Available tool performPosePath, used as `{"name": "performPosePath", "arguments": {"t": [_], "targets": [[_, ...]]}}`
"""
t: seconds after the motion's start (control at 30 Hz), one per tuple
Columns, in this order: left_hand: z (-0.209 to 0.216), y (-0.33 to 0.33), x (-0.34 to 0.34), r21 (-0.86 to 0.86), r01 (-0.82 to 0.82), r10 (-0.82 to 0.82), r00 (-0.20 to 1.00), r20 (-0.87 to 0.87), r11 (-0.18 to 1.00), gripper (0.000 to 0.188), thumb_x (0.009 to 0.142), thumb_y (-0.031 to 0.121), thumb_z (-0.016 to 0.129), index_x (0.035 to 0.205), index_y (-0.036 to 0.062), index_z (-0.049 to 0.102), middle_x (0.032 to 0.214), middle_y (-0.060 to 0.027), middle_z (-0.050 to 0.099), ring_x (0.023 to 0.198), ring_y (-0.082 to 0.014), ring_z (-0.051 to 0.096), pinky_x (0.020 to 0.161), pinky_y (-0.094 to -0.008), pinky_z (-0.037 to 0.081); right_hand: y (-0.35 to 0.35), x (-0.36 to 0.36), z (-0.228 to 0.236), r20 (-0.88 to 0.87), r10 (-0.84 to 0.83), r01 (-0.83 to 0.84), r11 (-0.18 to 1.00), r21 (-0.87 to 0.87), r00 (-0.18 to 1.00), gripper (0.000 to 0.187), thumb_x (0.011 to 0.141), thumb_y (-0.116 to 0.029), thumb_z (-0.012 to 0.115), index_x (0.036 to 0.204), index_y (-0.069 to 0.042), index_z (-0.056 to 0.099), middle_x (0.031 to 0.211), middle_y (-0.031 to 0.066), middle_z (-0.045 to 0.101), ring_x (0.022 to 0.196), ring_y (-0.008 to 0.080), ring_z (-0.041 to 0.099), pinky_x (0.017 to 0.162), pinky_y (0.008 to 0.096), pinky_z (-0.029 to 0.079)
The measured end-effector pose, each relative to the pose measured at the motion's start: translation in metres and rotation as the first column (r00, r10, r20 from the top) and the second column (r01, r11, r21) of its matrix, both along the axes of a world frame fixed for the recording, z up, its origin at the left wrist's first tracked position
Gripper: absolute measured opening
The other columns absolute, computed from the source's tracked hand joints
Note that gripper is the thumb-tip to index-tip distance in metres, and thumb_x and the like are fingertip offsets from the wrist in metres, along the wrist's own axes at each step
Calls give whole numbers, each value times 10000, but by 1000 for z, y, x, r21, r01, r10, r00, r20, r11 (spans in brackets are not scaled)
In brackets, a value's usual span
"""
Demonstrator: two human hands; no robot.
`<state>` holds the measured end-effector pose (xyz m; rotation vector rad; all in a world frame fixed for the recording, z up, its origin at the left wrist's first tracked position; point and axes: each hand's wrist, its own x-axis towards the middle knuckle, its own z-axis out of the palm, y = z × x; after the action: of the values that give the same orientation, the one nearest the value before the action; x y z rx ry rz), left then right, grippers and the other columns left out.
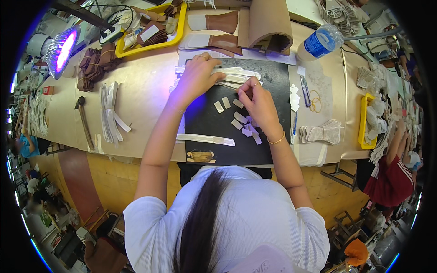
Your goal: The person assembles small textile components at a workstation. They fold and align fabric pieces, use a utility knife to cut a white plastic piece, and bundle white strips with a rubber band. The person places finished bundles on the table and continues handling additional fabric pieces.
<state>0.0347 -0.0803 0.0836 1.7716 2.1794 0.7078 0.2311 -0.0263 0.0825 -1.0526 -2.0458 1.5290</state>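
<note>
A stack of long, narrow white strips (236,74) with rounded ends lies across the far part of a black mat (268,154). My left hand (199,75) is closed over the stack's left part, thumb and fingers at its two long edges. At the stack's right end, the thumb and fingers of my right hand (257,101) are pinched together; what is between them is too small to make out. Several small pale rectangular tabs (240,117) are scattered on the mat below the hands. Nearer me, a single white strip (207,139) lies flat.
A hammer (83,120) and a tied strip bundle (109,111) lie left. Beyond are brown leather pieces (93,66), a yellow tray (122,51) and a curved brown block (273,27). At right are a plastic bottle (318,43), a cutter (305,91) and rubber bands (315,103).
</note>
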Motion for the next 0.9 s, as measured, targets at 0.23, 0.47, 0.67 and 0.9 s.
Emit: {"name": "performPosePath", "arguments": {"t": [0.23, 0.47, 0.67, 0.9], "targets": [[-4, 11, 0, -26, 68, -69, 997, -35, 997, 245, 744, 175, 750, 942, 47, 686, 915, -114, 629, 934, -311, 601, 815, -404, 459, -1, -7, -11, 288, 230, -355, 769, 531, 930, 170, 756, -125, 727, 893, -69, 643, 905, 80, 582, 923, 266, 582, 806, 393, 430], [12, 5, 6, -62, 36, -22, 977, 214, 997, 179, 775, 127, 725, 912, 29, 663, 800, -99, 657, 781, -263, 634, 719, -376, 484, 4, -14, -15, 314, 323, -443, 761, 474, 892, 180, 765, -108, 729, 894, -42, 622, 840, 102, 590, 822, 280, 597, 747, 372, 478], [52, -37, -12, -214, 127, 55, 728, 683, 969, 187, 873, 127, 677, 1000, -9, 667, 786, -42, 661, 624, -84, 594, 557, -244, 480, 7, 4, 9, 92, 136, -140, 989, 42, 986, 173, 788, -53, 738, 919, -28, 628, 710, 20, 634, 627, 96, 581, 601, 235, 477], [30, -93, -1, -459, 414, 138, 606, 783, 786, 175, 863, 116, 686, 993, -2, 679, 728, -36, 652, 541, -68, 546, 492, -228, 451, 5, 56, 12, -393, -77, -52, 950, -308, 916, 175, 824, -72, 746, 828, -31, 576, 802, 41, 664, 671, 82, 617, 631, 223, 506]]}}
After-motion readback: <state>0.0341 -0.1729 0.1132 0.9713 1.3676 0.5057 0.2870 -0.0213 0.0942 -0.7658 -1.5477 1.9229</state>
